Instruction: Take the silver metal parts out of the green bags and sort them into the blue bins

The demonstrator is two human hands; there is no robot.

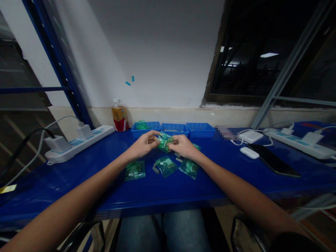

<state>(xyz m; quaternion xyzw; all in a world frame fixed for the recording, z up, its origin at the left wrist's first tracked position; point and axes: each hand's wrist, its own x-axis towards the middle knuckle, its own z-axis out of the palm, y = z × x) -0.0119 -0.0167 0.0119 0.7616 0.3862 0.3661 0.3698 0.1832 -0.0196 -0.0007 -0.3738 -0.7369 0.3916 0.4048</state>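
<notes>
Your left hand (144, 144) and right hand (184, 146) pinch a bag (163, 142) short of three bins (201, 133); table (157, 191) stretches between lower bags (166, 166) and near edge (162, 207).

Green bag (163, 136) partly behind both hands (144, 145), its contents (163, 144) a mere blur

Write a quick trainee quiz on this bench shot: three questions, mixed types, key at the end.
1. True or false: the left hand and right hand both hold the same small green bag.
2. How many blue trays stand in the row just beyond the hands?
3. Which lies right beside the black phone? A) bottle B) small white case C) blue tray

Key: 1 true; 2 three; 3 B
</notes>
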